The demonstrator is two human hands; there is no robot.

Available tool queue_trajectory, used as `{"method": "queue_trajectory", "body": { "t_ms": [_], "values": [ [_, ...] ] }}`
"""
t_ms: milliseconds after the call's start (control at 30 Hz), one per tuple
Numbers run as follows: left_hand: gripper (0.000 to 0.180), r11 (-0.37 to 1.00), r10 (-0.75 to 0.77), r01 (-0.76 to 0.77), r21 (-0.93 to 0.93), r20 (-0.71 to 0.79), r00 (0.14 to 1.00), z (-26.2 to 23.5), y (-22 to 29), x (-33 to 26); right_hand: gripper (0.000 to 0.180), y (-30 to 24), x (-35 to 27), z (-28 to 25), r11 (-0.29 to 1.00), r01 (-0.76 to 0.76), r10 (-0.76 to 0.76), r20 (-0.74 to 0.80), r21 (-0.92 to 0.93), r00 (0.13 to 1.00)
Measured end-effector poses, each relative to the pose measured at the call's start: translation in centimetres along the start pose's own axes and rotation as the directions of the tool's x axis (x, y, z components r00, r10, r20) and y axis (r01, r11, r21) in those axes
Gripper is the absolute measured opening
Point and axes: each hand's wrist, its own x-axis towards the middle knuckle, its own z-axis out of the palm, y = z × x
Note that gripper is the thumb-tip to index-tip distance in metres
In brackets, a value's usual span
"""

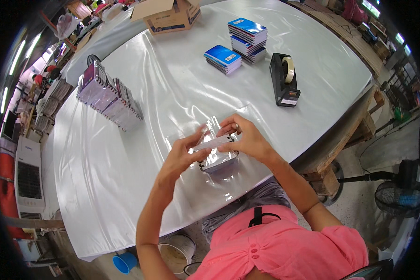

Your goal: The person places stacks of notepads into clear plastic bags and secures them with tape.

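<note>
wrapping of a small stack of spiral-bound notebooks in clear plastic film (218, 158) looks partly done, as judged from how things lie: the film already lies over and around the stack, which sits on the white plastic-covered counter (140, 196) directly under both hands, near the counter's near edge. a loose flap of film stands up just beyond the fingers. no tape is visible on the bundle, so closing the wrap appears to remain.

left hand (184, 151): fingers curled, thumb and forefinger pinching the near-left edge of the film across the top of the stack. right hand (245, 139): fingers bent and pressed down on the far-right side of the bundle, tips holding the film against it. neither hand is spread flat.

beyond the right hand, well apart: black desktop tape dispenser with a roll of clear tape (283, 80). farther beyond it, two piles of blue-covered notebooks (238, 46). beyond the left hand and to its left: leaning row of purple-toned film-wrapped notebook bundles (108, 95), suggesting several bundles finished. brown cardboard box (169, 15) at the far edge.
</note>
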Motion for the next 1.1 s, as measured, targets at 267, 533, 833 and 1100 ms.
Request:
{"method": "queue_trajectory", "body": {
  "t_ms": [267,533,833,1100],
  "values": [
    [0.058,0.918,-0.397,0.365,0.158,0.396,0.828,-1.4,2.5,1.3,0.030,0.5,1.1,-1.0,0.937,-0.306,0.257,0.263,0.169,0.930],
    [0.044,0.964,-0.264,0.248,0.098,0.468,0.843,-2.0,1.4,0.9,0.027,0.4,0.9,-0.1,0.945,-0.203,0.135,0.262,0.256,0.956],
    [0.081,0.398,0.001,-0.419,0.816,0.457,0.890,0.3,4.3,-2.9,0.022,0.3,0.5,-0.5,0.987,-0.115,0.083,0.254,0.114,0.964],
    [0.072,0.192,0.154,-0.451,0.871,0.428,0.891,0.9,3.6,-4.1,0.054,-1.8,-2.5,-2.4,0.544,0.588,-0.256,0.548,-0.599,0.796]
  ]
}}
